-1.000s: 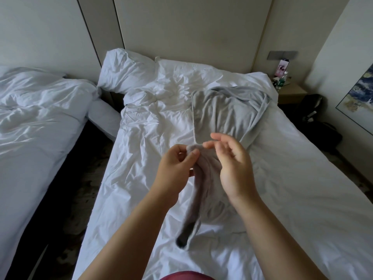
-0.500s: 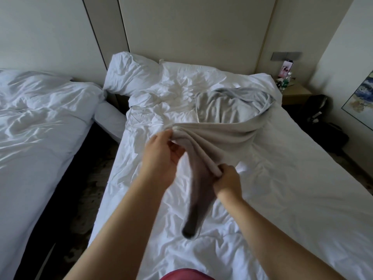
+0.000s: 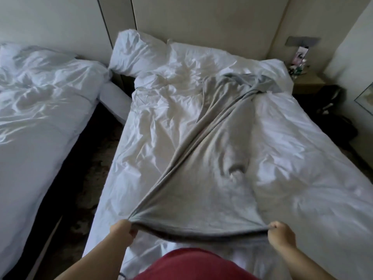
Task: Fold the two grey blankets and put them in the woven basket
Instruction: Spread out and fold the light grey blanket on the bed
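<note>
A grey blanket [image 3: 203, 190] lies stretched along the white bed [image 3: 302, 162], from its near edge up to a bunched heap by the pillows. My left hand [image 3: 123, 232] grips the blanket's near left corner. My right hand [image 3: 281, 236] grips the near right corner. The edge between them hangs taut just above the sheet. Only one grey blanket can be told apart. No woven basket is in view.
A second white bed [image 3: 40, 122] stands to the left across a dark floor gap [image 3: 80, 178]. A bedside table [image 3: 306, 85] with small items sits at the back right, and a dark bag [image 3: 333, 112] lies on the floor beside it.
My hands have moved apart and back toward me, pulling the bunched blanket out flat and long over the bed. The camera has drawn back and tipped down.
</note>
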The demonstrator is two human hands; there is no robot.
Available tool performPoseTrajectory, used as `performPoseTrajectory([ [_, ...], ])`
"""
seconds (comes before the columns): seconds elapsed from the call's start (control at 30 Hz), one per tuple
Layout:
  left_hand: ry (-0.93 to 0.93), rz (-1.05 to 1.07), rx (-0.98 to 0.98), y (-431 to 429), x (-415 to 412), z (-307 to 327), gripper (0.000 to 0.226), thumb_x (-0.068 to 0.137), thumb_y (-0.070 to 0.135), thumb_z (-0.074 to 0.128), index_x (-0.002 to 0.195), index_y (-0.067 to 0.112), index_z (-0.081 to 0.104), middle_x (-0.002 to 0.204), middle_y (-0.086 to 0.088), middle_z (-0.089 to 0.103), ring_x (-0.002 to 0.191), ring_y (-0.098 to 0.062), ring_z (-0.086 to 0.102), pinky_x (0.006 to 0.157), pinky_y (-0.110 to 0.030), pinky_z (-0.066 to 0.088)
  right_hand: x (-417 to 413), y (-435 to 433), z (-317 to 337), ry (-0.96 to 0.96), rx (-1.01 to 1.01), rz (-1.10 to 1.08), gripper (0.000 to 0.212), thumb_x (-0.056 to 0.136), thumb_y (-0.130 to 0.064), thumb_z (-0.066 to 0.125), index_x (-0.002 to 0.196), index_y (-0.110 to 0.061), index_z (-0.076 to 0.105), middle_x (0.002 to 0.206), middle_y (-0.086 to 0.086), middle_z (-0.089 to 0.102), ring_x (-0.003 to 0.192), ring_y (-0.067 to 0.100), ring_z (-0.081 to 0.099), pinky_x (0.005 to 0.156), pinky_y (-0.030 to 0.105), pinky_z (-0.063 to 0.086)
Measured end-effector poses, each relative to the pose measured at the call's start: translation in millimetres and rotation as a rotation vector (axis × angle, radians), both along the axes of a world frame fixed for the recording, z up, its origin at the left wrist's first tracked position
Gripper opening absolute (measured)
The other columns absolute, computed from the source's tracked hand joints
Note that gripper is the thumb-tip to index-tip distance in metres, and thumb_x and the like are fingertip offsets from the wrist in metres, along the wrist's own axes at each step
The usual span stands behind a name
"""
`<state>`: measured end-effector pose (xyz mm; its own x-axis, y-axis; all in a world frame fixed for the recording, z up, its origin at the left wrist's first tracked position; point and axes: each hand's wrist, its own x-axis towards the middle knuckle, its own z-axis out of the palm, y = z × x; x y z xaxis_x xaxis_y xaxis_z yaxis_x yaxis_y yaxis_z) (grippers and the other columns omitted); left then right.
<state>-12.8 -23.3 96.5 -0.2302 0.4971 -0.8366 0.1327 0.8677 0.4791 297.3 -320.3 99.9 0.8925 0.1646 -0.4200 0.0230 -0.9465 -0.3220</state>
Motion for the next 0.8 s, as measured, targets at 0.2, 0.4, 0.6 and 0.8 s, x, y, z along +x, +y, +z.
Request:
performPoseTrajectory([
  [0.2, -0.219, 0.062, -0.07, 13, 2, -2, 0.018, 0.093, -0.004, 0.032, 0.081, 0.003, 0.044, 0.073, -0.012, 0.041, 0.058, -0.021, 0.044, 0.031, -0.022, 0.044, -25, -21, -22, 0.284, 0.1, -0.293, 0.021, 0.088, -0.002, 0.05, 0.091, 0.012, 0.067, 0.098, 0.031, 0.065, 0.094, 0.045, 0.062, 0.086, 0.049, 0.052],
  [0.4, -0.13, 0.004, -0.014, 19, 12, 4, 0.016, 0.089, 0.002, 0.04, 0.101, 0.007, 0.05, 0.082, -0.012, 0.043, 0.066, -0.023, 0.043, 0.051, -0.031, 0.041, -20, 4, 0, 0.42, 0.564, -0.6, 0.019, 0.085, -0.008, 0.05, 0.069, -0.001, 0.057, 0.071, 0.016, 0.056, 0.066, 0.032, 0.055, 0.06, 0.035, 0.046],
  [0.6, -0.146, -0.199, 0.13, 2, 33, 13, 0.046, 0.092, 0.047, 0.047, 0.116, 0.009, 0.057, 0.111, -0.014, 0.057, 0.096, -0.032, 0.06, 0.085, -0.044, 0.053, -21, 1, 1, 0.498, 0.525, -0.604, 0.031, 0.078, -0.02, 0.076, 0.094, 0.006, 0.069, 0.098, 0.027, 0.069, 0.087, 0.037, 0.066, 0.086, 0.05, 0.054],
  [0.8, 0.142, -1.015, 0.436, -9, 44, 19, 0.04, 0.079, 0.039, 0.074, 0.109, 0.018, 0.059, 0.097, -0.008, 0.064, 0.088, -0.027, 0.061, 0.075, -0.033, 0.049, -29, -8, -2, 0.727, 0.431, -0.547, 0.024, 0.091, -0.007, 0.058, 0.106, 0.011, 0.062, 0.101, 0.03, 0.066, 0.081, 0.038, 0.065, 0.069, 0.042, 0.054],
])
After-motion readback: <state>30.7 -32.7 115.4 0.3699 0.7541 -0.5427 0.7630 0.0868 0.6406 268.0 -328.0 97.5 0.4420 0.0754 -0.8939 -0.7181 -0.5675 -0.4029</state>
